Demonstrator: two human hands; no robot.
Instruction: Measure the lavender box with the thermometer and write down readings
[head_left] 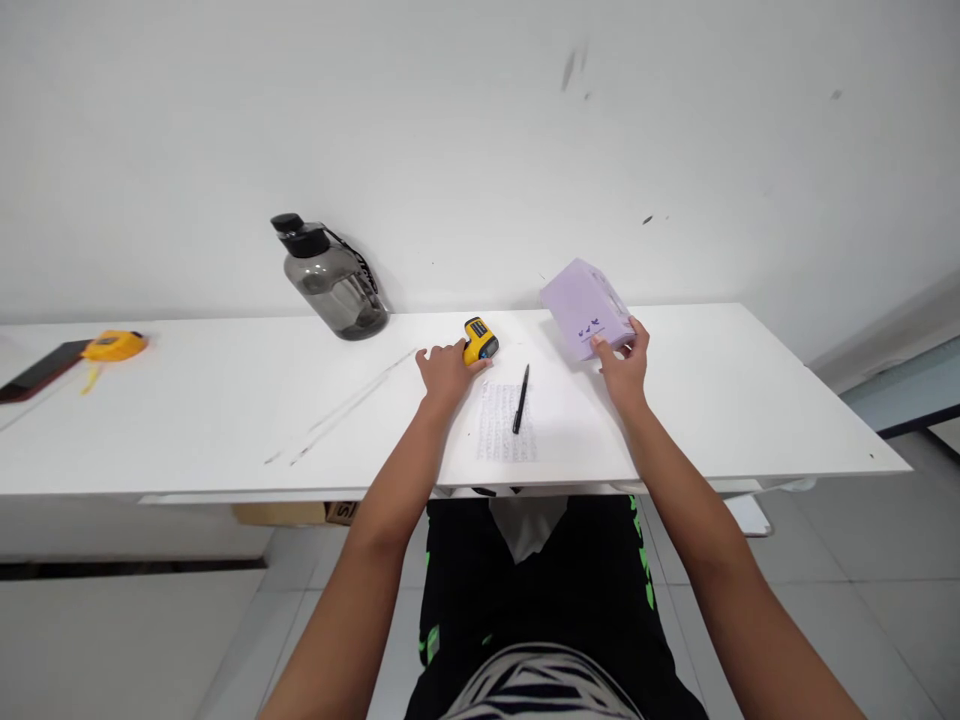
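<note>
My left hand (444,372) is closed around the lower left part of a yellow and black handheld device (480,342) with a small screen, low at the tabletop. Part of that device is hidden by my fingers. With my right hand (627,366) I grip the lower right corner of a light purple box (586,310), thumb on its printed face and fingers round the side. The box is tilted near the wall. Between my hands a black pen (521,400) lies across a sheet of paper (491,425) covered in rows of writing.
A grey see-through water bottle (337,285) with a black lid stands near the wall. Farther left are a yellow tape measure (114,346) and a dark flat object (45,372). The white table (225,420) has dark scuff marks, and its front edge is close to my body.
</note>
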